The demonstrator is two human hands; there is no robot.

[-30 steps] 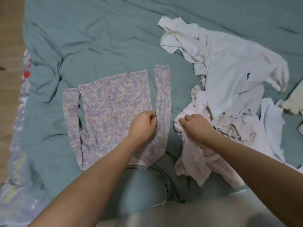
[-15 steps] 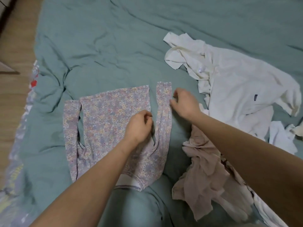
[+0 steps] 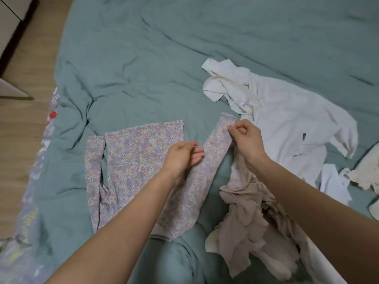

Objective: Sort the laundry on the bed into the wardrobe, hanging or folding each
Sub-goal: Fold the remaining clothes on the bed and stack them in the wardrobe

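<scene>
A floral long-sleeved top lies flat on the green bed cover, its body spread out and one sleeve along each side. My right hand pinches the cuff end of the right sleeve and lifts it off the cover. My left hand hovers over the same sleeve near the body's edge, fingers relaxed, holding nothing. A crumpled beige garment lies just right of the top, partly under my right forearm.
A white shirt sprawls at the right, with smaller white pieces beyond it. A patterned sheet edge hangs at the bed's left side over wooden floor. White furniture stands at the top left.
My right hand moved from the beige garment to the floral sleeve's cuff and has pulled it out to the right. My left hand has opened and let go of the fabric.
</scene>
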